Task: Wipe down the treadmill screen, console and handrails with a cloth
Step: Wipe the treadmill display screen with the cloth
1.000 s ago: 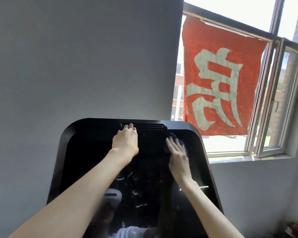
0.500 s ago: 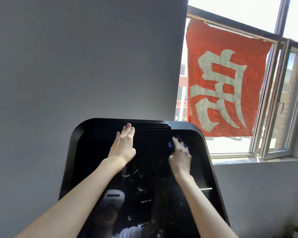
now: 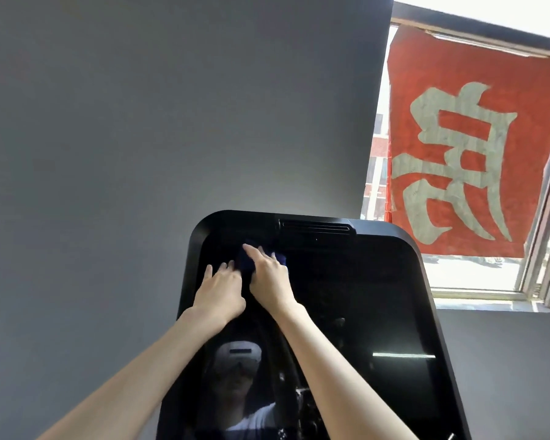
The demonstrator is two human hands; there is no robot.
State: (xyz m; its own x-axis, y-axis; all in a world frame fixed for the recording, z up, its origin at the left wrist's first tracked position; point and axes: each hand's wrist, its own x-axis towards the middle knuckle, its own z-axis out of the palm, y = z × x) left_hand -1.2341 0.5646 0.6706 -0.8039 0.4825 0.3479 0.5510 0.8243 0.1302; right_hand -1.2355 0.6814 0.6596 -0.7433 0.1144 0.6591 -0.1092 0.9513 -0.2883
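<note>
A grey wall (image 3: 140,138) fills the left side. The left hand (image 3: 218,292) lies flat and open on the upper left of the black treadmill screen (image 3: 346,312), holding nothing. Just beside it, the right hand (image 3: 269,279) presses a dark blue cloth (image 3: 246,263) against the glass, fingers spread over it. Farther right, a red banner (image 3: 470,147) hangs across the window (image 3: 540,281).
</note>
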